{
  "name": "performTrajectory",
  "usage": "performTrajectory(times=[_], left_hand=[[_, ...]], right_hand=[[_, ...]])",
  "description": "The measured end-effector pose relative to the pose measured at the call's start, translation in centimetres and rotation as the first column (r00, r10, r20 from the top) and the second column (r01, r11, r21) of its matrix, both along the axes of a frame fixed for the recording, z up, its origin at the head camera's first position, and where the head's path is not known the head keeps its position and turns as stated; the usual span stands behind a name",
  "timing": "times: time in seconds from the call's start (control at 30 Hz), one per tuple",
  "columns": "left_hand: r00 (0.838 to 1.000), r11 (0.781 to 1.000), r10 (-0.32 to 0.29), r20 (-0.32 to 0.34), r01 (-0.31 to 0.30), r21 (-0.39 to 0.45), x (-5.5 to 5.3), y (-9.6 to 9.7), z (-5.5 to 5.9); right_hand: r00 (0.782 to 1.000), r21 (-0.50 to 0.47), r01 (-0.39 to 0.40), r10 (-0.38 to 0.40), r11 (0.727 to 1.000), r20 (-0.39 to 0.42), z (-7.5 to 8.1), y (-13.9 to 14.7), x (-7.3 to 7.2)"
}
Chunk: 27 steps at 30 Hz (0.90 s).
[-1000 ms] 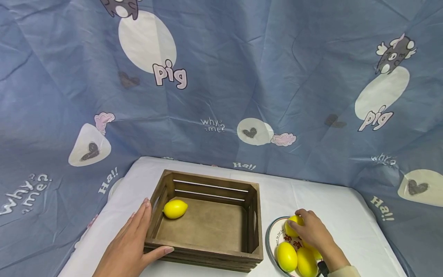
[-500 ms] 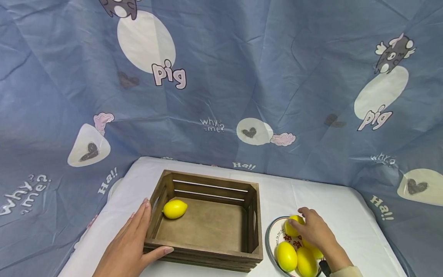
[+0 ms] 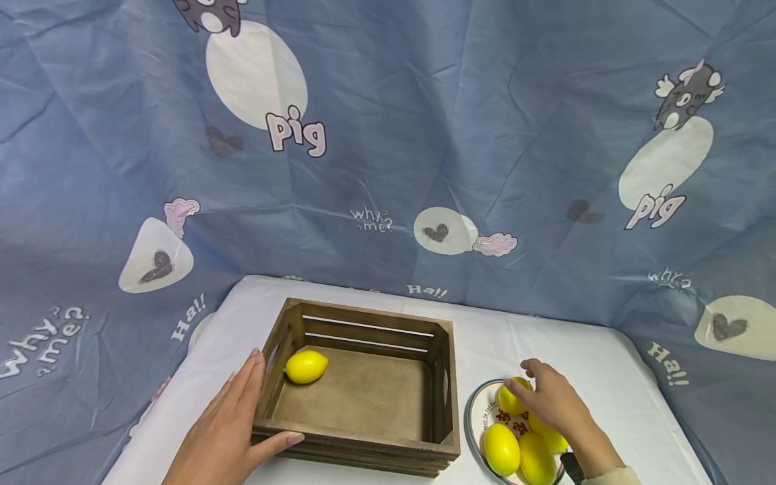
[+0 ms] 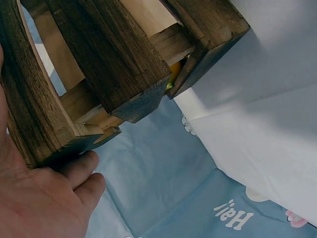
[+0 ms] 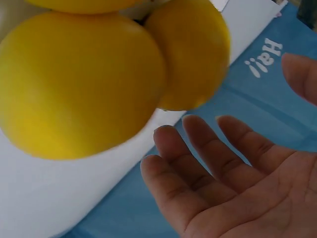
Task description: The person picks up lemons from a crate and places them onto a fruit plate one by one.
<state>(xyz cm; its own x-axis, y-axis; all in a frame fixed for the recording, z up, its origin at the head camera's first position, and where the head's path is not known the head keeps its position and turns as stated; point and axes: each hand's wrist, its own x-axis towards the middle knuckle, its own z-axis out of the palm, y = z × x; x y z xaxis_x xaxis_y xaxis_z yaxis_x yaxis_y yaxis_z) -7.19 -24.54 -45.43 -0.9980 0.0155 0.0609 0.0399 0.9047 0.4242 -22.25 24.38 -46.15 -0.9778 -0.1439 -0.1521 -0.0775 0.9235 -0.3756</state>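
Observation:
A brown slatted wooden crate (image 3: 364, 442) stands on the table, one lemon (image 3: 306, 367) lying inside near its left end. My left hand (image 3: 221, 424) rests at its front left corner, fingers straight along the end and thumb along the front; the left wrist view has this hand (image 4: 49, 198) against the slats. To the right is a round plate (image 3: 477, 414) with several lemons. Over it my right hand (image 3: 558, 401) spreads thumb and fingers around the rearmost lemon (image 3: 511, 399). In the right wrist view the fingers of this hand (image 5: 233, 183) are loosely extended, apart from the lemons (image 5: 81, 87).
White cloth (image 3: 485, 343) covers the table. A blue printed curtain (image 3: 388, 135) rises behind it and hangs along both sides. The plate sits close to the crate's right end. On the plate, two lemons (image 3: 502, 449) lie in front of the right hand.
My right hand has shifted slightly right, and its thumb and fingers have spread away from the rearmost lemon, which stays on the plate. The left hand and crate keep their places.

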Motion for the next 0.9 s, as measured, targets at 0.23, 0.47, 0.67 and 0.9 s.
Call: performTrajectory(times=[0.23,0.47,0.67,0.9], left_hand=[[1.0,1.0,-0.002,-0.005,0.002,0.007,0.1,-0.1,0.0],[1.0,1.0,-0.002,-0.011,0.002,0.011,0.0,-0.1,-0.1],[1.0,1.0,0.002,-0.007,-0.002,0.019,0.1,-0.1,0.0],[1.0,1.0,-0.001,-0.022,0.001,0.021,0.1,-0.1,0.0]], right_hand=[[0.997,-0.046,-0.058,0.056,0.997,-0.056,1.9,-0.9,0.8],[0.986,-0.047,-0.097,0.089,0.994,-0.142,4.1,-2.8,1.7],[0.975,-0.033,-0.131,0.123,0.991,-0.184,6.2,-4.7,2.6],[0.961,0.002,-0.211,0.208,0.977,-0.185,8.3,-6.8,3.2]])
